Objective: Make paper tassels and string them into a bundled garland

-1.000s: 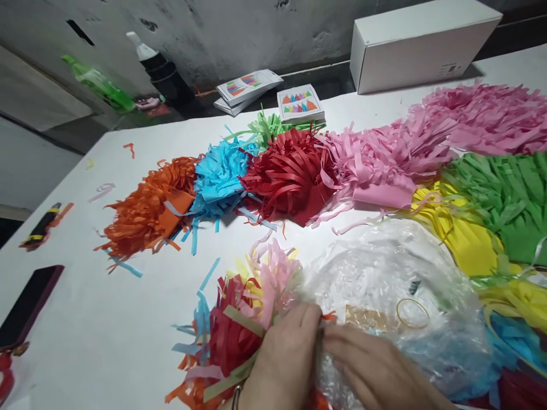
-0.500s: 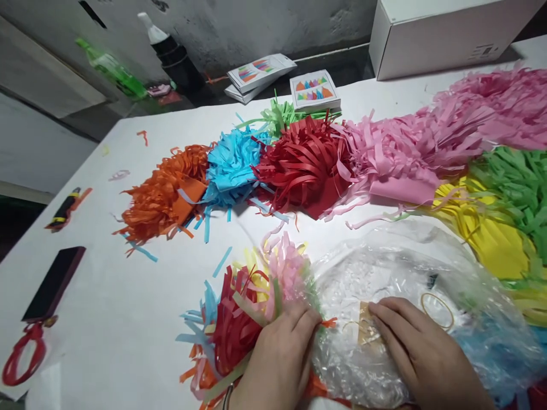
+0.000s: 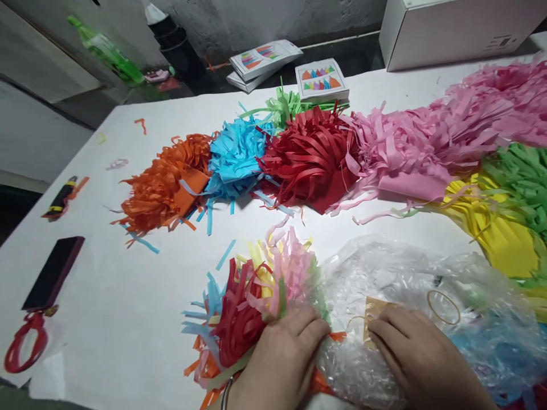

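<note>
My left hand point(image 3: 284, 350) is curled over the multicoloured paper tassels point(image 3: 239, 319), where they meet a clear plastic bag point(image 3: 350, 267). Its fingertips are bent down beside a bit of orange paper, and exactly what they grip is partly hidden. My right hand point(image 3: 421, 350) lies on the plastic, with fingers together and tips closed at a brown square of tape point(image 3: 376, 307). A thin tan rubber band point(image 3: 444, 308) rests on the bag just beyond the right knuckles. White and blue contents show through the plastic.
Behind are bunches of fringed paper: orange point(image 3: 166, 182), blue point(image 3: 239, 151), red point(image 3: 311, 154), pink point(image 3: 419, 142), yellow point(image 3: 508, 239) and green point(image 3: 521, 182). A phone point(image 3: 54, 273), a cutter point(image 3: 60, 198), picture boxes point(image 3: 322, 80) and a large white box point(image 3: 453, 34) surround them.
The camera view has shifted slightly. My right fingers have moved a little over the brown tape, and more of it shows now. My left hand stays at the tassels.
</note>
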Tool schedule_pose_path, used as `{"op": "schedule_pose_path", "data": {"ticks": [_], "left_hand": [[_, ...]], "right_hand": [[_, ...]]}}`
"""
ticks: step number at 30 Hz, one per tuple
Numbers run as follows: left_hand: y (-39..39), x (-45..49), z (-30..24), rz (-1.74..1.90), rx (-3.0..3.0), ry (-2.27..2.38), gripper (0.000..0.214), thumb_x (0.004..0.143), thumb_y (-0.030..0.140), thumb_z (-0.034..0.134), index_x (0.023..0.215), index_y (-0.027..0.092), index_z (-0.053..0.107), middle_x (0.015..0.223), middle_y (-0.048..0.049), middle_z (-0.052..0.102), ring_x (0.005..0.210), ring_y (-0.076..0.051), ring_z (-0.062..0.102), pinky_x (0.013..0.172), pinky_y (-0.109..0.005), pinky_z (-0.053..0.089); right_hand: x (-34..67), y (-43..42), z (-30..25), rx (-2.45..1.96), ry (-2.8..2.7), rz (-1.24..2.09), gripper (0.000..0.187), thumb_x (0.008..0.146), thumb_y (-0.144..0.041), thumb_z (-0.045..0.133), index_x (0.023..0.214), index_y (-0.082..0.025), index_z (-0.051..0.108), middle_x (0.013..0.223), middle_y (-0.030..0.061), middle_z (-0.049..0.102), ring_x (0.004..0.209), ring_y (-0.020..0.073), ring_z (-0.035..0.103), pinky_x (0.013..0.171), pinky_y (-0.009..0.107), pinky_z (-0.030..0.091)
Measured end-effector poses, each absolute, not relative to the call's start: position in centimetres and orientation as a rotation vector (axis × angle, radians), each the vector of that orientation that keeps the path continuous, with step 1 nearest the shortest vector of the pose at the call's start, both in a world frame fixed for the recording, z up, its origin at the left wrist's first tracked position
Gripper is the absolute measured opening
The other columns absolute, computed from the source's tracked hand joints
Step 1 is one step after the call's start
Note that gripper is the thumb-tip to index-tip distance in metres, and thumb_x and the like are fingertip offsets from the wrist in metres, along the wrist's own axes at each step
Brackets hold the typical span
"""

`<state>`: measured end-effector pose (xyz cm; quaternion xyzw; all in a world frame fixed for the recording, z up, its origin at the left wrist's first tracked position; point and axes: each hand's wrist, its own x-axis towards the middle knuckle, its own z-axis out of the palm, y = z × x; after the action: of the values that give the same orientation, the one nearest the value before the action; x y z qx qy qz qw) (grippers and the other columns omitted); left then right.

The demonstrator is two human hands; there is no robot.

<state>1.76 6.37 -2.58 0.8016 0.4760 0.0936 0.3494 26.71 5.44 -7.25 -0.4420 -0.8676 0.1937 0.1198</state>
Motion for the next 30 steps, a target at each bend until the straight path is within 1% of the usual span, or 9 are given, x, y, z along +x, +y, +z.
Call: {"op": "schedule_pose_path", "data": {"ticks": [3, 5, 9, 15, 18, 20, 23, 26, 30], "left_hand": [[6.3, 1.7, -2.6, 0.213, 2.068, 1.24, 0.032, 0.087, 0.004, 0.044, 0.105, 0.021, 0.064, 0.096, -0.0058, 0.068, 0.084, -0.022, 0.066, 0.067, -0.029, 0.055], [6.3, 1.7, -2.6, 0.206, 2.058, 1.24, 0.032, 0.088, 0.004, 0.043, 0.105, 0.021, 0.064, 0.095, -0.0054, 0.068, 0.083, -0.021, 0.066, 0.068, -0.029, 0.055], [6.5, 1.9, -2.5, 0.211, 2.051, 1.223, 0.031, 0.091, 0.005, 0.042, 0.104, 0.021, 0.065, 0.092, -0.0049, 0.067, 0.083, -0.021, 0.065, 0.07, -0.03, 0.055], [6.6, 2.0, -2.7, 0.221, 2.058, 1.224, 0.029, 0.091, 0.006, 0.044, 0.105, 0.02, 0.065, 0.095, -0.006, 0.068, 0.083, -0.022, 0.065, 0.068, -0.03, 0.054], [6.5, 2.0, -2.8, 0.24, 2.074, 1.209, 0.027, 0.09, 0.006, 0.044, 0.102, 0.019, 0.065, 0.09, -0.0055, 0.067, 0.08, -0.021, 0.064, 0.067, -0.031, 0.054], [6.5, 2.0, -2.8, 0.234, 2.078, 1.202, 0.028, 0.09, 0.006, 0.043, 0.102, 0.019, 0.065, 0.089, -0.0054, 0.067, 0.08, -0.021, 0.064, 0.066, -0.03, 0.053], [6.5, 2.0, -2.9, 0.218, 2.075, 1.201, 0.03, 0.09, 0.005, 0.043, 0.105, 0.02, 0.064, 0.092, -0.0056, 0.067, 0.082, -0.022, 0.064, 0.066, -0.03, 0.052], [6.5, 2.2, -2.9, 0.198, 2.078, 1.205, 0.029, 0.09, 0.006, 0.044, 0.103, 0.02, 0.065, 0.09, -0.0053, 0.066, 0.081, -0.022, 0.063, 0.066, -0.03, 0.052], [6.7, 2.3, -2.8, 0.164, 2.054, 1.209, 0.031, 0.087, 0.003, 0.045, 0.104, 0.02, 0.065, 0.091, -0.0051, 0.066, 0.081, -0.021, 0.064, 0.067, -0.029, 0.052]], "right_hand": [[27.0, 5.5, -7.0, -1.299, -2.552, 0.572, 0.023, 0.096, -0.016, 0.045, 0.1, -0.021, 0.067, 0.09, 0.0065, 0.067, 0.074, 0.0214, 0.062, 0.07, 0.034, 0.046], [26.9, 5.6, -6.8, -1.318, -2.525, 0.534, 0.025, 0.098, -0.017, 0.042, 0.103, -0.02, 0.067, 0.095, 0.0079, 0.069, 0.076, 0.0211, 0.063, 0.07, 0.033, 0.047], [26.7, 5.6, -6.8, -1.343, -2.476, 0.462, 0.029, 0.099, -0.018, 0.038, 0.105, -0.019, 0.067, 0.1, 0.0096, 0.071, 0.077, 0.0207, 0.065, 0.066, 0.032, 0.049], [26.5, 5.6, -6.8, -1.361, -2.473, 0.504, 0.026, 0.097, -0.018, 0.042, 0.105, -0.021, 0.067, 0.104, 0.0083, 0.072, 0.08, 0.0196, 0.068, 0.064, 0.029, 0.051], [26.3, 5.6, -6.6, -1.373, -2.472, 0.508, 0.026, 0.097, -0.017, 0.042, 0.106, -0.022, 0.066, 0.106, 0.0078, 0.072, 0.074, 0.0177, 0.067, 0.06, 0.027, 0.049], [26.2, 5.7, -6.5, -1.385, -2.47, 0.523, 0.026, 0.097, -0.017, 0.042, 0.106, -0.022, 0.066, 0.103, 0.0066, 0.071, 0.071, 0.0171, 0.067, 0.059, 0.027, 0.048], [25.6, 6.0, -6.3, -1.427, -2.411, 0.541, 0.029, 0.098, -0.015, 0.039, 0.102, -0.022, 0.066, 0.091, 0.0048, 0.07, 0.07, 0.017, 0.067, 0.061, 0.027, 0.048], [24.7, 6.5, -6.1, -1.449, -2.371, 0.525, 0.032, 0.1, -0.016, 0.035, 0.097, -0.021, 0.067, 0.08, 0.0036, 0.066, 0.066, 0.0158, 0.065, 0.06, 0.026, 0.046], [23.6, 7.1, -6.3, -1.47, -2.409, 0.534, 0.031, 0.101, -0.02, 0.038, 0.089, -0.021, 0.066, 0.076, 0.0026, 0.061, 0.062, 0.0167, 0.062, 0.058, 0.028, 0.044]]}}
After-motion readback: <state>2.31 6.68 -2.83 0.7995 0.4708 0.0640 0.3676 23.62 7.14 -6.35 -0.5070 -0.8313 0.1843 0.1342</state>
